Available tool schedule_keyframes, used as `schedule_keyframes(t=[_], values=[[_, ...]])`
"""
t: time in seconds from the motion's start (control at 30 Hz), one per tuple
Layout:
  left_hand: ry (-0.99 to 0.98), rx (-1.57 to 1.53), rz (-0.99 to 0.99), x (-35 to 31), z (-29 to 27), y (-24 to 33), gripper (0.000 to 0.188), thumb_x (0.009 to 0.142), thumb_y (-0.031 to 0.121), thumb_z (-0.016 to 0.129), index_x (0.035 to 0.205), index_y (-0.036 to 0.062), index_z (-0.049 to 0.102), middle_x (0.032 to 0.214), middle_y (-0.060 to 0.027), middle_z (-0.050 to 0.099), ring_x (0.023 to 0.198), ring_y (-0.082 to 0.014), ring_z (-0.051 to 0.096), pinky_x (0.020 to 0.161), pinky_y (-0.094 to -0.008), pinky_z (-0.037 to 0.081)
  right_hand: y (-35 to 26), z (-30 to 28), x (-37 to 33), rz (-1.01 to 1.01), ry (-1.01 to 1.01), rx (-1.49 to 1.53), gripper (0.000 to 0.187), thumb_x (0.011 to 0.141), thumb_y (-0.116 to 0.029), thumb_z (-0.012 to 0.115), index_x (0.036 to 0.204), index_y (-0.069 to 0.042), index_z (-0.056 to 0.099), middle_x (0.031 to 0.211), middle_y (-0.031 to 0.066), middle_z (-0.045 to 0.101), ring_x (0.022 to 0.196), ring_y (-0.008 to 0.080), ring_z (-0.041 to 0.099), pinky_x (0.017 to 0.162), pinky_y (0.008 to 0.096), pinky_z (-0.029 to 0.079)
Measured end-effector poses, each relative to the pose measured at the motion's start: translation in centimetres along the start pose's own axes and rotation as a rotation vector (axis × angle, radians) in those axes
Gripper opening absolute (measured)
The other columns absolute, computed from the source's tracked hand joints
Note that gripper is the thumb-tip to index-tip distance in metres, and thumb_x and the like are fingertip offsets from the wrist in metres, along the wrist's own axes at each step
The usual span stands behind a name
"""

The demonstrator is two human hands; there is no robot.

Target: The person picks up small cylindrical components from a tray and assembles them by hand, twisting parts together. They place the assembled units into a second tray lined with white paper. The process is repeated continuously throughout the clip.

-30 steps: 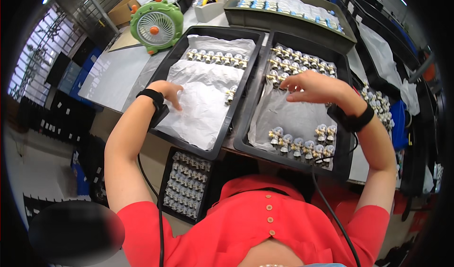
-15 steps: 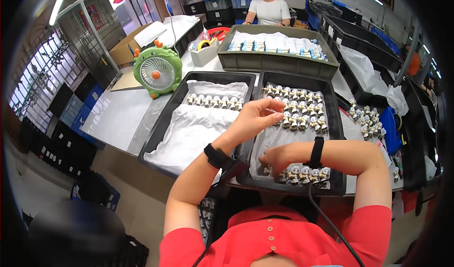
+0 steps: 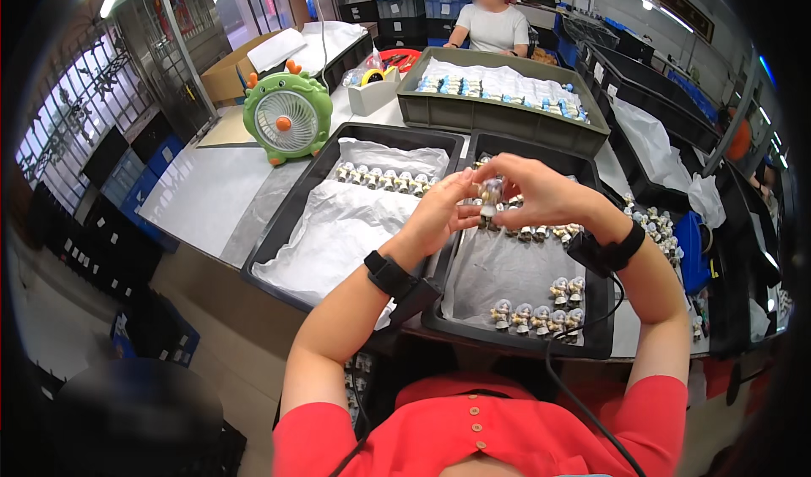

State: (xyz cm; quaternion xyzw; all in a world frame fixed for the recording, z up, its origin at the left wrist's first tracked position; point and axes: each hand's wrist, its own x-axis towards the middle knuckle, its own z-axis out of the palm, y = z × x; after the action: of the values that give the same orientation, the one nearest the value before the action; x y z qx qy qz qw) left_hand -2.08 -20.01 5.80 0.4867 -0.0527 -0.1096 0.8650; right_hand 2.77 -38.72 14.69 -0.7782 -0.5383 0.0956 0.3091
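Observation:
A small figurine [image 3: 489, 201] with a pale head and dark base is held upright between my two hands, above the right black tray [image 3: 441, 315]. My right hand [image 3: 541, 191] grips it with thumb and fingers from the right. My left hand [image 3: 441, 210] meets it from the left, its fingertips closed on its side; the exact contact is partly hidden. Beneath my hands, rows of similar figurines [image 3: 528, 234] stand at the tray's far end. A shorter group of figurines [image 3: 538, 318] lies on white paper at its near right corner.
The left black tray [image 3: 269, 242] has one row of figurines [image 3: 382, 179] on paper. Behind stand a green fan [image 3: 287, 115] and an olive crate [image 3: 498, 115] of blue-and-white figurines. Loose figurines [image 3: 657, 228] lie right. A cable [image 3: 553, 384] hangs from my right wrist. Someone [image 3: 490, 25] sits opposite.
My right hand has risen from the tray's near end with a figurine and now meets my left hand. Where it was, the near row of figurines shows fully.

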Motion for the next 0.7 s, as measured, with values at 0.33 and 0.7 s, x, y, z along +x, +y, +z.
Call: schedule_keyframes(t=[0.33, 0.7], values=[[-0.037, 0.279, 0.251, -1.1, 3.0, -0.2, 0.056, 0.089, 0.009, 0.057, 0.138, 0.0053, 0.032, 0.113, -0.0065, 0.057, 0.101, -0.0136, 0.058, 0.084, -0.0275, 0.048, 3.1, 2.5, -1.4, -0.153, 0.362, 0.107, 0.056, 0.066, -0.007, 0.071, 0.118, -0.004, 0.050, 0.105, 0.0091, 0.055, 0.087, 0.0177, 0.057, 0.079, 0.0306, 0.048], [0.109, 0.399, 0.388, -0.5, 3.0, -1.6, 0.061, 0.084, -0.002, 0.060, 0.137, 0.0038, 0.030, 0.118, -0.0141, 0.049, 0.101, -0.0193, 0.059, 0.084, -0.0283, 0.051, 6.4, 7.1, -1.1, -0.263, 0.618, 0.041, 0.073, 0.065, -0.013, 0.080, 0.127, -0.008, 0.042, 0.123, 0.0115, 0.050, 0.112, 0.0263, 0.050, 0.094, 0.0367, 0.042]])
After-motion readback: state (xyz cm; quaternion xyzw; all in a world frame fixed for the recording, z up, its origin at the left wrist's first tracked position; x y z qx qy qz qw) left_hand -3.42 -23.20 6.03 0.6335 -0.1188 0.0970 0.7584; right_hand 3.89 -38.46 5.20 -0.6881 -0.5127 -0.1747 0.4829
